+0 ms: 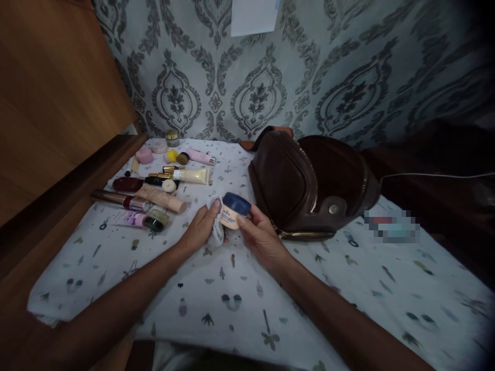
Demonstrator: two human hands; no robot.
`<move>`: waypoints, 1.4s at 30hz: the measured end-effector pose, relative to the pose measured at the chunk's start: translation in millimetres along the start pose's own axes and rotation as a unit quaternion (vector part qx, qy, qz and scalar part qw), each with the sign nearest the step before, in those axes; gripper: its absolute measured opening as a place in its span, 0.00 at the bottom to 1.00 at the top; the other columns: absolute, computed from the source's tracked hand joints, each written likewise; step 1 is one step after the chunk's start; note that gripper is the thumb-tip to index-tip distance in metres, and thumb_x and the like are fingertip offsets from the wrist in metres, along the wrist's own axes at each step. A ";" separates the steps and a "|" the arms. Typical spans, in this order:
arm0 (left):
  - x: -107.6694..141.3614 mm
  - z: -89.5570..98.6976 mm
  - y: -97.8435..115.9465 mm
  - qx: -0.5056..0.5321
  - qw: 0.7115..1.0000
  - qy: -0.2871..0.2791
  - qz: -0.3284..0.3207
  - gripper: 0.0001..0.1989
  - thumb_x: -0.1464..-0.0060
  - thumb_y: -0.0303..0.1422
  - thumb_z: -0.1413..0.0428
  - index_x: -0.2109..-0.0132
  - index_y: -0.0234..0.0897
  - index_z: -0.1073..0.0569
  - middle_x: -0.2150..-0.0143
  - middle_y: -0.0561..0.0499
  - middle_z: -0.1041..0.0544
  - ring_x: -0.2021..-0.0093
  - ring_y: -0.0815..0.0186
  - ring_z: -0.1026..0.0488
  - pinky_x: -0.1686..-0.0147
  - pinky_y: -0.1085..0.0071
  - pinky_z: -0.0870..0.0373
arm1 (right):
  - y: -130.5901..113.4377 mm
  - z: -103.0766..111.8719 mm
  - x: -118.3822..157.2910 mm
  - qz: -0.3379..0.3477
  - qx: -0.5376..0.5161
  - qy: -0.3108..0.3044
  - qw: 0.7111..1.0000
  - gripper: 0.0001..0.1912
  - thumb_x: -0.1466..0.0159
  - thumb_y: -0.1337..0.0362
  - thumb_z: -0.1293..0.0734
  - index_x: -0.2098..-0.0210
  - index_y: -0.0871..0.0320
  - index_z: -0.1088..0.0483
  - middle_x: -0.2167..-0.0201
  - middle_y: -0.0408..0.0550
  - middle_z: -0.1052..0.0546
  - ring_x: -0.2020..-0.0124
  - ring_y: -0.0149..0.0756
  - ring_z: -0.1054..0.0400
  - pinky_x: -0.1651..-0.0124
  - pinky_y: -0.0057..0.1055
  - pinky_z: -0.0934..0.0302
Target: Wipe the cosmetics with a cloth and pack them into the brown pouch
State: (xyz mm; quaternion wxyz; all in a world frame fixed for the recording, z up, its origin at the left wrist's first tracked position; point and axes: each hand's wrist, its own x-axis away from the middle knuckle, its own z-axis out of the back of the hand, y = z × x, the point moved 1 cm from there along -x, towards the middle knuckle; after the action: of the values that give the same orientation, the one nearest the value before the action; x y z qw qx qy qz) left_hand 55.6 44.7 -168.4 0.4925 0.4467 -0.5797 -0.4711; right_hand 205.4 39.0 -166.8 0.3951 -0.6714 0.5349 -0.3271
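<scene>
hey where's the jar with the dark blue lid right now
In the head view, the jar is near the middle, held by the right hand, beside the light cloth in the left hand. The brown bag is to its right.

Tubes [195, 176] and pots [155, 221] lie on the left of the sheet [247, 273]. A bag [284, 180] sits on the right. The jar [234, 210] is between the left hand [200, 225] and the right hand [263, 236]. The wall [216, 67] is on the far side.
</scene>
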 end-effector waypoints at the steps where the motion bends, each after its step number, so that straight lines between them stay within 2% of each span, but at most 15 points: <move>1: -0.3 -0.1 -0.5 0.008 1.000 -0.005 0.006 0.29 0.46 0.61 0.49 0.68 0.37 0.27 0.75 0.51 0.24 0.81 0.66 0.28 0.80 0.69 0.28 | -0.2 0.7 -0.3 0.003 0.012 -0.001 1.000 0.29 0.50 0.56 0.21 0.50 0.50 0.26 0.50 0.46 0.21 0.49 0.41 0.28 0.42 0.38 0.37; 4: -0.6 -0.7 0.5 0.013 1.000 -0.011 0.004 0.29 0.45 0.61 0.49 0.67 0.36 0.26 0.73 0.50 0.22 0.82 0.67 0.28 0.81 0.70 0.28 | -0.2 3.4 -1.3 0.019 0.055 0.000 0.998 0.31 0.50 0.57 0.21 0.47 0.49 0.28 0.51 0.45 0.21 0.52 0.39 0.27 0.44 0.37 0.36; 9: 1.3 -2.1 3.7 0.004 1.000 -0.001 0.002 0.29 0.44 0.61 0.51 0.70 0.37 0.28 0.78 0.51 0.24 0.83 0.65 0.28 0.84 0.72 0.31 | -2.9 6.1 -0.8 0.039 0.127 0.007 0.991 0.30 0.49 0.56 0.22 0.48 0.51 0.28 0.46 0.48 0.24 0.50 0.40 0.29 0.44 0.38 0.37; 14: 8.0 -4.5 11.6 -0.030 0.998 0.004 -0.052 0.25 0.43 0.57 0.47 0.70 0.38 0.29 0.80 0.54 0.26 0.83 0.68 0.30 0.83 0.74 0.34 | -5.7 7.0 0.3 0.078 0.192 0.023 0.978 0.29 0.52 0.54 0.21 0.52 0.53 0.26 0.54 0.46 0.21 0.50 0.44 0.29 0.43 0.39 0.37; 17: 8.2 -4.1 11.8 -0.051 0.997 -0.002 -0.055 0.25 0.42 0.55 0.48 0.72 0.38 0.29 0.82 0.53 0.27 0.83 0.68 0.30 0.83 0.74 0.35 | -4.1 7.7 0.4 0.080 0.202 0.028 0.976 0.28 0.52 0.53 0.21 0.53 0.53 0.25 0.56 0.46 0.21 0.51 0.44 0.29 0.44 0.39 0.37; 20: 2.8 -3.0 8.5 -0.020 1.000 0.013 -0.007 0.24 0.41 0.52 0.47 0.74 0.37 0.29 0.83 0.53 0.28 0.84 0.68 0.31 0.84 0.74 0.35 | -1.5 9.0 -0.1 0.062 0.171 0.029 0.983 0.27 0.50 0.52 0.22 0.52 0.52 0.25 0.53 0.46 0.21 0.50 0.43 0.29 0.43 0.40 0.37; 24: -3.2 -4.0 11.8 0.062 0.992 0.053 0.094 0.16 0.40 0.44 0.45 0.69 0.36 0.28 0.82 0.55 0.28 0.85 0.68 0.32 0.86 0.73 0.33 | 1.5 11.2 -1.9 0.046 0.128 0.013 0.991 0.28 0.49 0.52 0.22 0.50 0.51 0.25 0.49 0.47 0.22 0.47 0.43 0.30 0.40 0.41 0.38; 26: -3.1 -5.4 17.6 0.086 0.987 0.034 0.132 0.16 0.38 0.43 0.47 0.66 0.35 0.27 0.80 0.53 0.26 0.83 0.66 0.29 0.86 0.72 0.30 | 2.5 12.2 -2.8 0.048 0.118 0.001 0.992 0.27 0.48 0.52 0.22 0.50 0.50 0.25 0.48 0.47 0.23 0.45 0.43 0.31 0.39 0.41 0.40; 31: 0.0 -6.3 25.8 0.142 0.965 -0.052 0.212 0.22 0.34 0.46 0.55 0.56 0.34 0.24 0.70 0.44 0.19 0.75 0.60 0.21 0.86 0.73 0.30 | 2.8 12.8 -3.2 0.044 0.098 -0.012 0.994 0.28 0.46 0.53 0.23 0.47 0.50 0.26 0.46 0.47 0.24 0.43 0.43 0.32 0.37 0.42 0.41; 34: -0.6 -5.0 23.1 0.147 0.973 -0.040 0.176 0.20 0.36 0.46 0.51 0.58 0.33 0.24 0.71 0.46 0.20 0.76 0.62 0.22 0.85 0.73 0.29 | 2.3 12.2 -2.7 0.048 0.113 -0.002 0.992 0.28 0.46 0.54 0.23 0.47 0.50 0.27 0.46 0.48 0.24 0.43 0.43 0.32 0.40 0.41 0.38; 38: -1.2 -4.7 17.0 0.115 0.988 0.026 0.100 0.14 0.41 0.43 0.43 0.63 0.35 0.26 0.76 0.52 0.25 0.80 0.67 0.27 0.86 0.74 0.30 | 3.0 12.2 -2.4 0.032 0.145 0.013 0.989 0.30 0.48 0.53 0.23 0.47 0.51 0.27 0.47 0.48 0.24 0.47 0.44 0.30 0.50 0.38 0.32; 42: -2.0 -5.1 12.5 0.091 0.992 0.053 0.070 0.13 0.45 0.41 0.40 0.68 0.35 0.29 0.80 0.57 0.29 0.84 0.71 0.33 0.88 0.76 0.34 | 2.8 12.2 -2.1 0.025 0.163 0.018 0.986 0.28 0.49 0.53 0.22 0.50 0.52 0.26 0.52 0.47 0.22 0.50 0.44 0.28 0.50 0.38 0.32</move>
State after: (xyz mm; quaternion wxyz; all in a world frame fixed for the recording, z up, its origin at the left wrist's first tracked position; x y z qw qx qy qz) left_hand 60.2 48.0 -156.0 0.5119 0.4724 -0.6225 -0.3567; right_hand 214.1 42.9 -175.0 0.4979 -0.5785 0.4976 -0.4121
